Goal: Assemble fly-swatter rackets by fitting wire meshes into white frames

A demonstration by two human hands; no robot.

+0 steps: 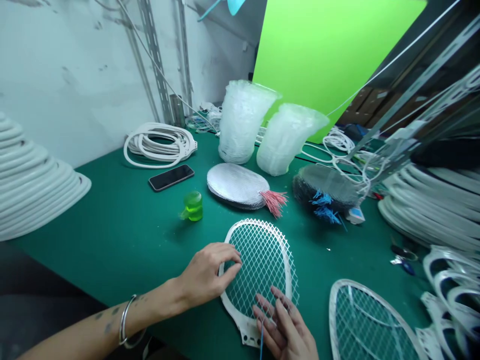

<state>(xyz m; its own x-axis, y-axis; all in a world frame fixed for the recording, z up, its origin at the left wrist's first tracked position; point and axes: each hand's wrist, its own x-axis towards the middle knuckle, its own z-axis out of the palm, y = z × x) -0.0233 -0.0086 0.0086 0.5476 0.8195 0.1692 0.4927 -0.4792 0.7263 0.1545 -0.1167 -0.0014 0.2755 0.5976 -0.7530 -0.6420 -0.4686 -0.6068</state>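
A white oval racket frame [288,260] with a diamond mesh lies on the green table [123,235] right in front of me. My left hand [206,275] rests on the frame's left rim, fingers curled onto the mesh edge. My right hand [287,327] lies on the mesh near the frame's lower end, fingers stretched out and apart. A thin blue wire [261,340] hangs by the right hand's fingers. A silver bangle [125,322] sits on my left wrist.
A stack of silver mesh with pink wires [240,186], a dark mesh stack with blue wires [324,190], two piles of clear shells [242,120], a phone [171,177], a green cup [193,206], white frames at left [33,185] and right [431,205], another meshed frame [369,320].
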